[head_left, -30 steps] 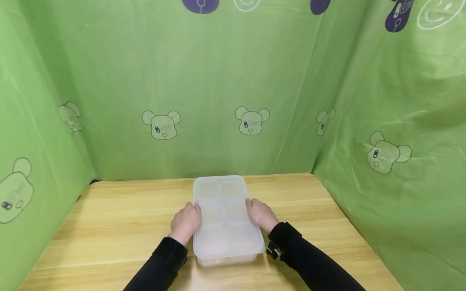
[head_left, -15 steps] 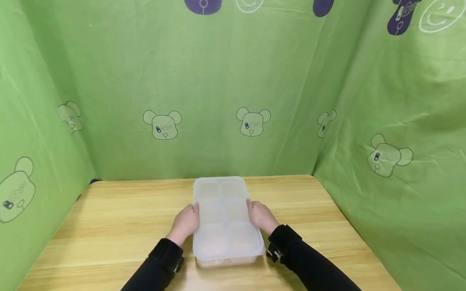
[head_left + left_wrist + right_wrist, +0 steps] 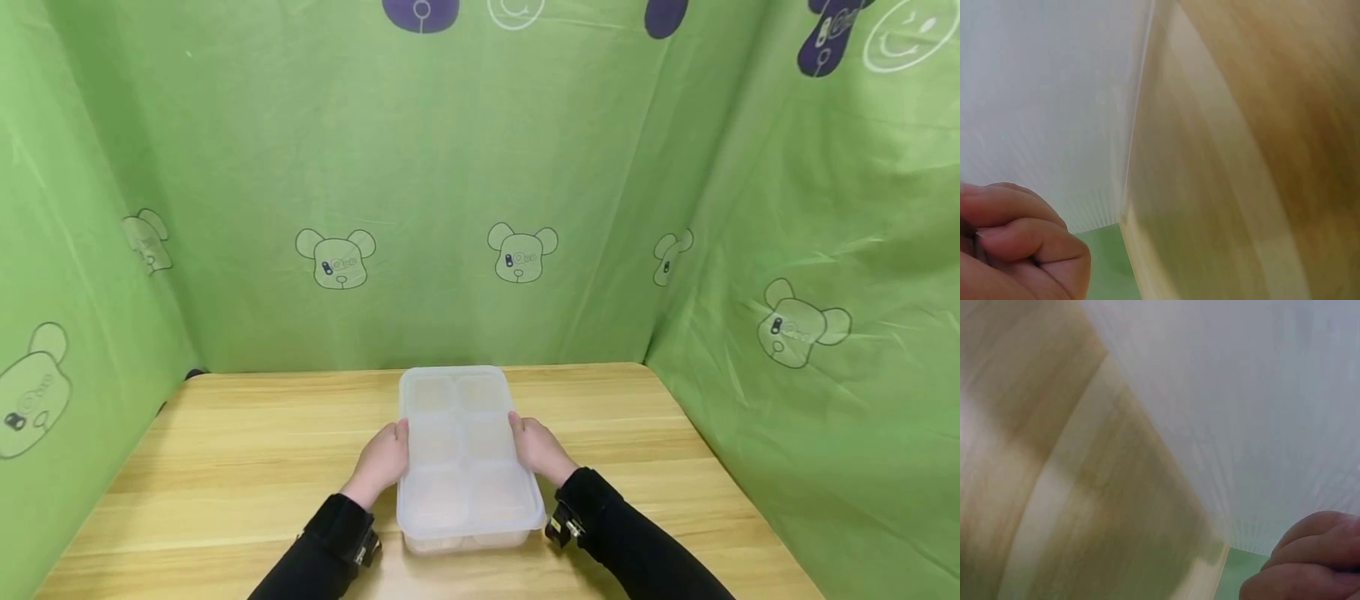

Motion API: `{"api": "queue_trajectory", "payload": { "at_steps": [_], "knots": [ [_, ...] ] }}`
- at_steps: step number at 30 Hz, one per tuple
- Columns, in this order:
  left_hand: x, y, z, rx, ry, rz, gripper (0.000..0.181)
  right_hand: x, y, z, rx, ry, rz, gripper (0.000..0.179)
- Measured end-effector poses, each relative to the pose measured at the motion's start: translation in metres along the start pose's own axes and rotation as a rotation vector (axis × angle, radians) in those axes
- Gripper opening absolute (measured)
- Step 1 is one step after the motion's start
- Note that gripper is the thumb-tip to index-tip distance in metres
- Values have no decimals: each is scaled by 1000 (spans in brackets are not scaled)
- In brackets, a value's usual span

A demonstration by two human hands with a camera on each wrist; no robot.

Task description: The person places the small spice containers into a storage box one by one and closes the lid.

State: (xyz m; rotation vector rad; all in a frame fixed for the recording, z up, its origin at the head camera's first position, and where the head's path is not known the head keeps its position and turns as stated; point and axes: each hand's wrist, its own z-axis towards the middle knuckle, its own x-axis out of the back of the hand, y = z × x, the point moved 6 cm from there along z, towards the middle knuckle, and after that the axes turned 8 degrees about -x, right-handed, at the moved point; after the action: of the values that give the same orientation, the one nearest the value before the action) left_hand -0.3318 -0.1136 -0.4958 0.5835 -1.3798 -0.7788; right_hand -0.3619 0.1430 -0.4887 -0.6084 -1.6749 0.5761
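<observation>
In the head view a translucent white lidded food container (image 3: 461,454) lies lengthwise on the wooden table, its lid showing a two-column pattern of compartments. Pale contents show faintly through it; their kind cannot be told. My left hand (image 3: 381,460) grips the left long side, thumb at the lid's edge. On the opposite side my right hand (image 3: 543,448) holds the rim the same way. Both wrist views show curled fingers (image 3: 1035,240) against the container's side wall (image 3: 1254,412). The fingertips under the rim are hidden in the head view.
The wooden table (image 3: 247,442) reaches back to a green cloth (image 3: 427,167) printed with bear heads, which encloses the back and both sides. Black bands with small devices (image 3: 564,525) sit on both wrists, close to the container.
My left hand and wrist have shifted slightly left, with the thumb nearer the lid's edge. The container and my right hand stay almost where they were.
</observation>
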Motion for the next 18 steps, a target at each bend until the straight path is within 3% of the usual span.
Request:
{"api": "queue_trajectory", "payload": {
  "at_steps": [18],
  "knots": [
    [-1,-2,0,7,-3,-55,57,-2,6,1,-1,-27,89,53]
  ]
}}
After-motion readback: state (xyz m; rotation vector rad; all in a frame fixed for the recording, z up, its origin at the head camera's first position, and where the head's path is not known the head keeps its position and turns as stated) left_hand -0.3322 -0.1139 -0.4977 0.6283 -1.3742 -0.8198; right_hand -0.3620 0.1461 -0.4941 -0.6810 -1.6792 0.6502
